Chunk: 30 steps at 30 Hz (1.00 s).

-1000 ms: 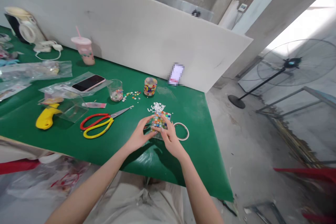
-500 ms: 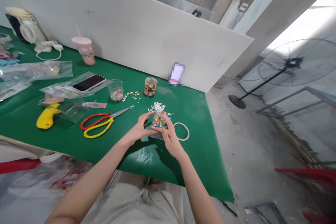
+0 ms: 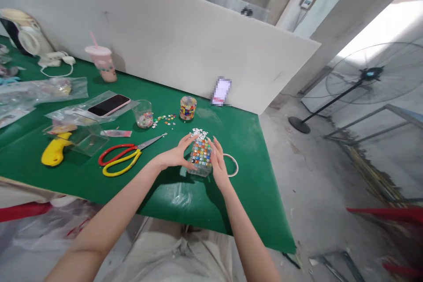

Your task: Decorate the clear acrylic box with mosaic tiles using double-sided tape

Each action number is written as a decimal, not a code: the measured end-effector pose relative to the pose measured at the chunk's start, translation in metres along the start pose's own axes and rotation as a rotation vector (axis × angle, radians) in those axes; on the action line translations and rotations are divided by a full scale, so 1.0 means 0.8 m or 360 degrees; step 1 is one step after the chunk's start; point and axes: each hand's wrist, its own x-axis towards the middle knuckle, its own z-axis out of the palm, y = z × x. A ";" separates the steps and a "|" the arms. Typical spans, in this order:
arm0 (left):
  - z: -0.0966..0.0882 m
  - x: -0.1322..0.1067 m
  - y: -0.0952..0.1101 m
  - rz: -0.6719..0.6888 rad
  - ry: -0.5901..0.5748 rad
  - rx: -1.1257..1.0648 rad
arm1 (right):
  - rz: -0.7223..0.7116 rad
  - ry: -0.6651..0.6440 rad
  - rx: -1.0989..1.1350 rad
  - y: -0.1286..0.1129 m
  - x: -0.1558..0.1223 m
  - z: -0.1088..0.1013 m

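Observation:
Between my hands is a clear box (image 3: pixel 201 155) with small square mosaic tiles in many colours on the side I see; its lower edge is bare and see-through. My left hand (image 3: pixel 175 155) grips its left side, thumb low and fingers near the top. My right hand (image 3: pixel 218 165) is closed around the right side, fingers along the edge. Just beyond the box lies a heap of small white tiles (image 3: pixel 200 132). A white ring (image 3: pixel 235 165), like a roll of tape, lies by my right hand, partly hidden by it.
Left of my hands lie red-and-yellow-handled scissors (image 3: pixel 122 158), a yellow tool (image 3: pixel 53 152) and a clear plastic case (image 3: pixel 87 139). Farther back stand a plastic cup of tiles (image 3: pixel 144 116), a mosaic jar (image 3: pixel 188 108), a phone (image 3: pixel 221 91) and a pink drink cup (image 3: pixel 104 65).
My right fingers have moved from across the tiled face to the box's right side, so more tiles show. The box looks turned more upright. The view has shifted slightly.

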 end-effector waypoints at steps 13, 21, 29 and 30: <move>-0.015 0.015 0.013 -0.0010 -0.0296 0.0202 | 0.0278 0.0128 0.0338 0.030 0.028 0.017; -0.022 0.028 0.018 0.0039 -0.0363 0.0119 | 0.0367 0.0082 0.0451 0.029 0.028 0.016; -0.029 0.041 0.015 -0.0041 -0.0323 0.0125 | 0.0332 0.0110 0.0429 0.031 0.030 0.014; -0.029 0.039 0.014 -0.0036 -0.0311 0.0056 | 0.0321 0.0116 0.0443 0.032 0.030 0.015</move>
